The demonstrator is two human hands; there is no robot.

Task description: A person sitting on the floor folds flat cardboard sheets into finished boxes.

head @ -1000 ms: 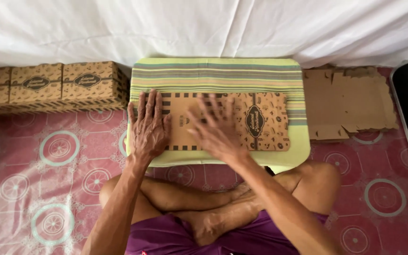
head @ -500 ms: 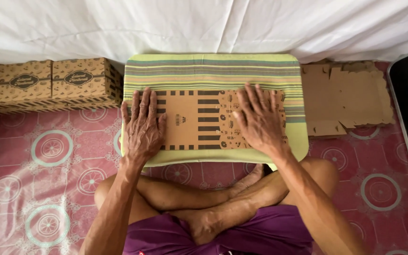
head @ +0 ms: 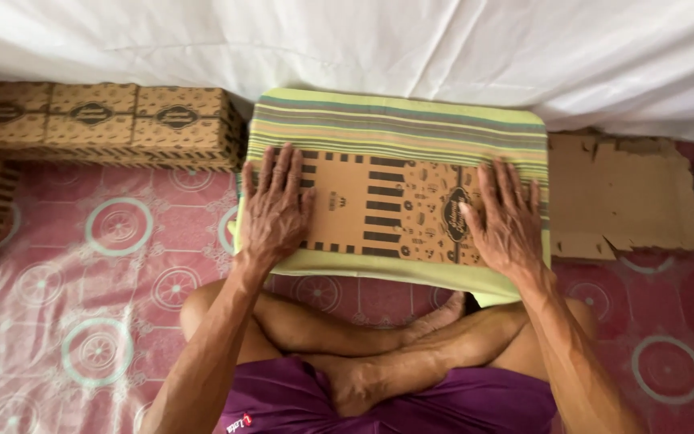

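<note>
Two hands lie flat on one brown cardboard sheet (head: 383, 210) in the middle of the frame. Both arms reach up from the bottom edge, over crossed legs. The left hand (head: 275, 210) presses the sheet's left end, palm down, fingers spread apart and straight. The right hand (head: 509, 225) presses the right end the same way, fingers open, gripping nothing. The sheet rests on one striped green cushion (head: 399, 120). Farther up at the left sit three folded brown boxes (head: 94, 120) in a row. At the right lies one plain torn cardboard piece (head: 624, 193). One white cloth (head: 363, 40) fills the top.
</note>
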